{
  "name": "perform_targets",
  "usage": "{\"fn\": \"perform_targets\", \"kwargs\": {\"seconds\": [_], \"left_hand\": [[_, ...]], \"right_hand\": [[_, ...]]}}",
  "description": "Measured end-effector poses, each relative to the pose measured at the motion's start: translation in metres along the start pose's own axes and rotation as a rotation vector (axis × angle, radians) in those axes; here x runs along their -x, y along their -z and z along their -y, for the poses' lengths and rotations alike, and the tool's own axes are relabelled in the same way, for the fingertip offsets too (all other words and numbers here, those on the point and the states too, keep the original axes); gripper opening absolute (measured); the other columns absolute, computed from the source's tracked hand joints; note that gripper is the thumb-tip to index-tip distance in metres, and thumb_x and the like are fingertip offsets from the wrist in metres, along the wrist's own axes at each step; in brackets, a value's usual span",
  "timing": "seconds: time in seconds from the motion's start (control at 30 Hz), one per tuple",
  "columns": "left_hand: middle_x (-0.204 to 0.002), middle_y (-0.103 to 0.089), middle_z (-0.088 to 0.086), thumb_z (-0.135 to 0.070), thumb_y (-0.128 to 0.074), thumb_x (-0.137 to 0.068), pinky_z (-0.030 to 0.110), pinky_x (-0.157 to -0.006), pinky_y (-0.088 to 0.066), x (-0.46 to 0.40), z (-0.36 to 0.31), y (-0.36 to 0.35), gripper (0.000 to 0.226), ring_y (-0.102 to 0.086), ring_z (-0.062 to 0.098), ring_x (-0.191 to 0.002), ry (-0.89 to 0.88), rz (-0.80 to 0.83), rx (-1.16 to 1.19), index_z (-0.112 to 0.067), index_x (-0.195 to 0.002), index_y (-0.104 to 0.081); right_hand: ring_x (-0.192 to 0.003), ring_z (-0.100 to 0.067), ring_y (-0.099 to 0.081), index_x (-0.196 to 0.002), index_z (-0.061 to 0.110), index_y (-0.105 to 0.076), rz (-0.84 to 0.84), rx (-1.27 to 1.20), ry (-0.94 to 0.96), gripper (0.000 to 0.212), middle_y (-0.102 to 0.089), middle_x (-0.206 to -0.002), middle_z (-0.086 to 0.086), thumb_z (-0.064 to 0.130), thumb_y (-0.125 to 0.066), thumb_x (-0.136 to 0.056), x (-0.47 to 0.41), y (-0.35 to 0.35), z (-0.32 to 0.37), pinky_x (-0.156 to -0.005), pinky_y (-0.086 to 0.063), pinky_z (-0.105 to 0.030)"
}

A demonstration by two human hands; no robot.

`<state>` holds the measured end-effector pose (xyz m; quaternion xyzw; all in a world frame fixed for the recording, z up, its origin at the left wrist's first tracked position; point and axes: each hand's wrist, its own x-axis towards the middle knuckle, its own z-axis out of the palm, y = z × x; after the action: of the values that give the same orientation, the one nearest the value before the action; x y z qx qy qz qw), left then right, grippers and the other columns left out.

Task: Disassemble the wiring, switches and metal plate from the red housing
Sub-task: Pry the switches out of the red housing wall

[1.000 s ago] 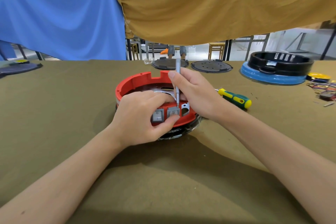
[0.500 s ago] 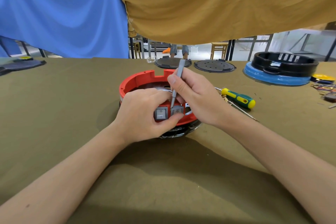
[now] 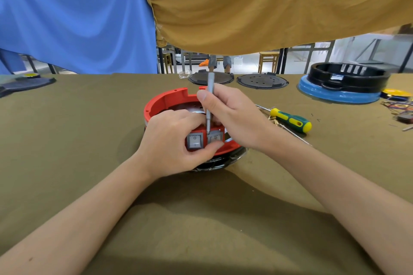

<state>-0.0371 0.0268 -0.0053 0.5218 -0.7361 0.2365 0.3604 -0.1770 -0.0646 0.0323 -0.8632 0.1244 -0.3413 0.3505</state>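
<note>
The round red housing (image 3: 165,101) sits mid-table on a black base. Two grey rocker switches are set in its near wall, the left one (image 3: 195,141) and the right one (image 3: 215,137). My left hand (image 3: 174,143) grips the housing's near wall, fingers inside over the rim and thumb under the switches. My right hand (image 3: 234,116) holds a thin grey tool (image 3: 209,100) almost upright, its tip at the top left corner of the right switch. A shiny metal plate (image 3: 197,112) shows inside the housing, mostly hidden by my hands. Wiring inside is hidden.
A green and yellow screwdriver (image 3: 290,120) lies right of the housing with small brass parts beside it. At the back stand two dark round lids (image 3: 262,80), a black housing on a blue base (image 3: 339,93), and loose wires (image 3: 402,107) at far right.
The grey tool has swung from leaning right to nearly upright, its tip staying at the right switch. My left hand keeps its grip on the housing.
</note>
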Motion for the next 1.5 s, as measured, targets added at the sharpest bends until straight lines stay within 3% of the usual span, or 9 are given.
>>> {"fn": "perform_targets", "kwargs": {"seconds": [0.1,0.37,0.53,0.7,0.87,1.1,1.27,1.4,1.5], "left_hand": [[-0.077,-0.048,-0.024,-0.049,-0.065,-0.084,0.005,-0.066,-0.035,-0.001,-0.002,0.0,0.03,-0.043,-0.003,-0.068,-0.009,-0.03,-0.033,-0.02,-0.09,-0.068],[-0.077,-0.049,-0.022,-0.05,-0.065,-0.084,0.007,-0.066,-0.031,-0.001,0.001,-0.002,0.031,-0.039,-0.001,-0.069,0.001,-0.01,-0.061,-0.02,-0.088,-0.072],[-0.083,-0.071,-0.006,-0.049,-0.064,-0.085,0.035,-0.064,-0.053,0.0,0.002,-0.001,0.034,-0.063,0.012,-0.075,0.008,0.02,-0.033,-0.018,-0.091,-0.075],[-0.067,-0.048,-0.017,-0.049,-0.064,-0.082,0.029,-0.055,-0.041,-0.002,-0.003,-0.001,0.031,-0.045,0.007,-0.062,0.014,-0.003,-0.1,-0.019,-0.077,-0.07],[-0.07,-0.065,-0.007,-0.053,-0.061,-0.084,0.039,-0.058,-0.044,-0.001,-0.001,0.0,0.039,-0.053,0.015,-0.065,0.013,0.031,-0.144,-0.016,-0.078,-0.071],[-0.069,-0.063,-0.009,-0.055,-0.058,-0.086,0.03,-0.058,-0.04,0.0,0.001,-0.002,0.041,-0.047,0.009,-0.064,0.005,0.031,-0.135,-0.017,-0.076,-0.07],[-0.073,-0.065,-0.011,-0.054,-0.058,-0.086,0.018,-0.063,-0.032,-0.001,0.002,-0.004,0.038,-0.039,0.0,-0.068,-0.012,0.003,-0.126,-0.018,-0.079,-0.07],[-0.075,-0.065,-0.011,-0.052,-0.059,-0.086,0.01,-0.065,-0.026,-0.001,0.001,-0.004,0.037,-0.035,-0.003,-0.07,-0.027,-0.003,-0.116,-0.017,-0.081,-0.07],[-0.076,-0.066,-0.011,-0.053,-0.058,-0.086,0.007,-0.067,-0.026,-0.001,0.002,-0.004,0.038,-0.036,-0.003,-0.07,-0.024,0.007,-0.112,-0.017,-0.083,-0.071]], "right_hand": [[-0.057,-0.002,-0.044,-0.084,0.011,-0.053,-0.039,-0.104,0.023,0.03,-0.046,-0.064,0.012,0.028,-0.042,-0.106,0.01,0.003,-0.005,-0.056,-0.039,-0.017],[-0.063,-0.002,-0.047,-0.086,0.01,-0.055,0.034,0.065,-0.017,0.032,-0.05,-0.072,0.007,0.031,-0.042,-0.106,0.0,-0.003,0.0,-0.06,-0.042,-0.018],[-0.065,-0.007,-0.045,-0.088,0.004,-0.057,0.114,0.136,-0.021,0.036,-0.049,-0.073,0.004,0.03,-0.04,-0.106,-0.008,-0.006,0.004,-0.063,-0.039,-0.025],[-0.059,-0.005,-0.04,-0.083,0.004,-0.052,0.001,-0.017,-0.01,0.035,-0.043,-0.068,0.005,0.027,-0.042,-0.106,0.002,0.0,0.0,-0.057,-0.037,-0.022],[-0.054,-0.001,-0.042,-0.078,0.013,-0.049,-0.163,-0.153,0.025,0.032,-0.042,-0.062,0.011,0.022,-0.04,-0.107,0.012,0.018,-0.009,-0.054,-0.038,-0.012],[-0.064,-0.012,-0.046,-0.081,0.013,-0.052,-0.04,-0.051,0.013,0.03,-0.047,-0.071,-0.003,0.027,-0.042,-0.106,0.011,0.018,-0.013,-0.063,-0.043,-0.027],[-0.057,-0.006,-0.045,-0.083,0.016,-0.056,0.106,-0.033,-0.124,0.034,-0.051,-0.064,0.004,0.038,-0.041,-0.105,0.003,0.029,-0.007,-0.058,-0.039,-0.011],[-0.052,-0.004,-0.043,-0.08,0.021,-0.055,0.26,0.019,-0.226,0.037,-0.05,-0.056,0.011,0.045,-0.039,-0.104,-0.009,0.034,0.0,-0.064,-0.036,-0.023],[-0.046,0.0,-0.04,-0.08,0.018,-0.054,0.233,0.022,-0.219,0.039,-0.047,-0.053,0.011,0.044,-0.038,-0.105,-0.009,0.03,-0.002,-0.059,-0.034,-0.018]]}}
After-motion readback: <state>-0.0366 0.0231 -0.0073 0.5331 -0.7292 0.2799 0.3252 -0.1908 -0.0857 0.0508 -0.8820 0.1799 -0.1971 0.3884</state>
